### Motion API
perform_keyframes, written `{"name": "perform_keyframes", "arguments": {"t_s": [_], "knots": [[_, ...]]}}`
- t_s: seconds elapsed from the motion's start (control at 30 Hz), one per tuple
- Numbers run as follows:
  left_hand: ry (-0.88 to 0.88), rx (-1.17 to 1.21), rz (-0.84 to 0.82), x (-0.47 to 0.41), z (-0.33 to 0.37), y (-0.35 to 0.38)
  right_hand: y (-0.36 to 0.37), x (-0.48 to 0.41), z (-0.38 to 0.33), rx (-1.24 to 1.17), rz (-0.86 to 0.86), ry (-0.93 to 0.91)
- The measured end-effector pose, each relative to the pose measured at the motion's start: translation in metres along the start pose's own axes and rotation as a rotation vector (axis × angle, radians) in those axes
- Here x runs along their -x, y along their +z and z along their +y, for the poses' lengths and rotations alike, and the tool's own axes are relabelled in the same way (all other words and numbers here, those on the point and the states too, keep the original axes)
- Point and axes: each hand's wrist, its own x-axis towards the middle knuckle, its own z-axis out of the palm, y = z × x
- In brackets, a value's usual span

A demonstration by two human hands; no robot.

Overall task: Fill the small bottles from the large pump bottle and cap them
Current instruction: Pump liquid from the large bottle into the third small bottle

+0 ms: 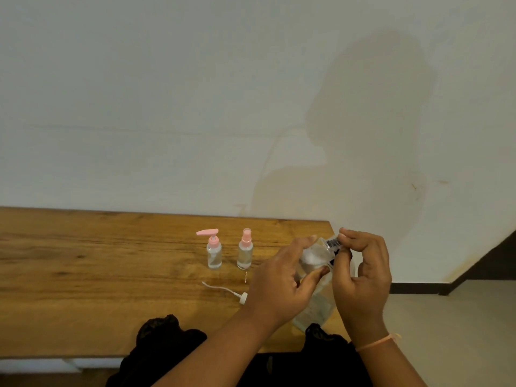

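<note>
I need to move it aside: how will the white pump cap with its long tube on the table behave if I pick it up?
The pump cap is probably very light. Its thin tube already curves, so it will likely flop, and may drip.

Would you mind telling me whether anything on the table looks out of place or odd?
Yes: a white pump head with its dip tube lies loose on the wooden table, in front of the two capped small bottles, off whatever bottle it belongs to. No spill is visible.
</note>
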Motion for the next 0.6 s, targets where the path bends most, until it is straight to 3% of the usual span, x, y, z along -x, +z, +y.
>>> {"name": "perform_keyframes", "arguments": {"t_s": [0.6], "knots": [[-0.016, 0.022, 0.000, -0.0006, -0.0012, 0.0014, -0.0036, -0.0001, -0.0026, 0.014, -0.012, -0.021]]}}
